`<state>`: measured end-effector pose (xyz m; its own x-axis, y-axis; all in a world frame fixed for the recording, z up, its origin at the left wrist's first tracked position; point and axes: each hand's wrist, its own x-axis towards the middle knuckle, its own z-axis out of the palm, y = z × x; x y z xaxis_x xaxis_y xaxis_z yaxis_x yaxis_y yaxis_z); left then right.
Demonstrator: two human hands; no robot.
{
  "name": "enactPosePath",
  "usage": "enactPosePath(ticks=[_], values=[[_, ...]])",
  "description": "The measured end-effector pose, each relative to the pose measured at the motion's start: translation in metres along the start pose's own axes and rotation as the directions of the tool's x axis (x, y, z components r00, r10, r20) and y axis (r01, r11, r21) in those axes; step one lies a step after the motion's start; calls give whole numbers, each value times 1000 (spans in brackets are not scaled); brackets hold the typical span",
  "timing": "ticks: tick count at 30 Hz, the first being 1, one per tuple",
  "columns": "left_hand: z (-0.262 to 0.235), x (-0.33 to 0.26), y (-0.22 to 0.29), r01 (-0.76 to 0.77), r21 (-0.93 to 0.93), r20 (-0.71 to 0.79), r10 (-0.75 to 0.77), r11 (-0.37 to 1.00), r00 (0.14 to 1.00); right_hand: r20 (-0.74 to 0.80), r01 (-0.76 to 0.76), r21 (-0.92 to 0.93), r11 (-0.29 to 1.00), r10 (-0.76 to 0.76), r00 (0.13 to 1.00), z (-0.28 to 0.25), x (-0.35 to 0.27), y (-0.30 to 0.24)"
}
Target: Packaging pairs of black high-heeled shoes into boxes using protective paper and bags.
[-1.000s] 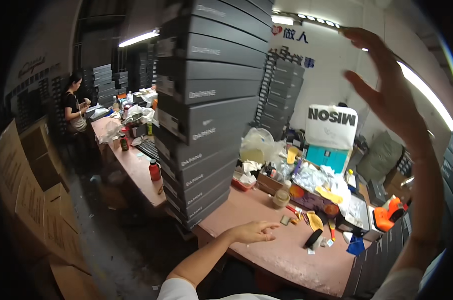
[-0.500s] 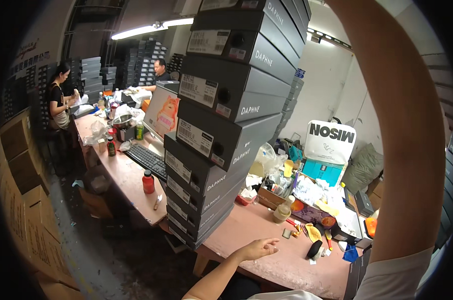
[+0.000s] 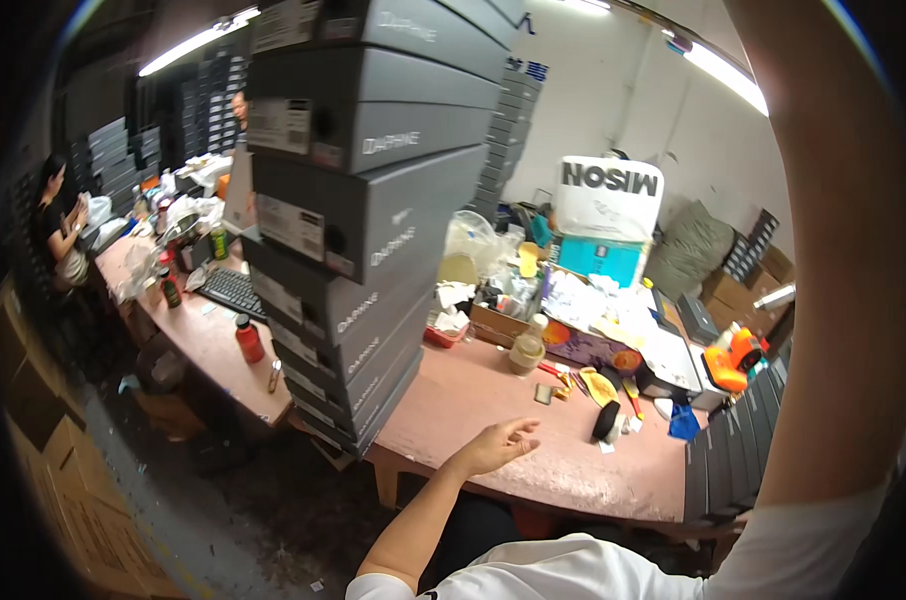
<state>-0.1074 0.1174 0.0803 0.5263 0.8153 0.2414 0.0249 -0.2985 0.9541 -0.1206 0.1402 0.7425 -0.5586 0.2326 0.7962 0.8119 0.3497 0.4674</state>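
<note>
My left hand [image 3: 497, 447] hovers by the front edge of the pinkish worktable [image 3: 453, 410], fingers loosely curved and apart, with nothing in them. To its left rises a tall stack of dark grey shoe boxes [image 3: 373, 270] with white end labels; its top runs out of the picture. My right arm is lifted high along the right side, and its hand lies beyond the upper edge, so what it touches is hidden. Beyond my left hand are a squat clear bottle [image 3: 528, 348], a black roundish object [image 3: 605, 421] and a yellow pad [image 3: 599, 388].
Another row of grey boxes [image 3: 738, 445] stands at the table's right end. An orange tool-like object [image 3: 728, 368] and an open carton [image 3: 498, 325] line the back. On the left-hand table are a red bottle [image 3: 248, 340] and a keyboard [image 3: 231, 290]. A person [image 3: 63, 220] works farther off.
The view has swung right and tilted, so the box stack sits farther left and more of the right-hand box row shows. My left hand stays empty; my right arm remains raised.
</note>
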Motion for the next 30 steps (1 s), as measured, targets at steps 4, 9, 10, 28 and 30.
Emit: enactPosePath(ticks=[4, 9, 10, 28, 30], values=[[17, 16, 24, -85, -198, -89, 68, 976, 994, -147, -261, 444, 857, 357, 923, -18, -137, 125], [17, 44, 57, -418, -363, -501, 203, 833, 841, -126, -157, 942, 297, 745, 655, 16, -358, 152], [26, 49, 71, -424, -419, -534, 160, 803, 830, -89, -206, 941, 267, 787, 610, 28, -413, 154], [140, 23, -97, 546, -554, -129, -713, 628, 690, 960, -757, -223, -614, -1, -282, 133, -857, -62], [142, 35, -67, 406, -779, -76, -715, 478, 695, 956, -590, -292, -753, -226, -186, 136, -848, -32]])
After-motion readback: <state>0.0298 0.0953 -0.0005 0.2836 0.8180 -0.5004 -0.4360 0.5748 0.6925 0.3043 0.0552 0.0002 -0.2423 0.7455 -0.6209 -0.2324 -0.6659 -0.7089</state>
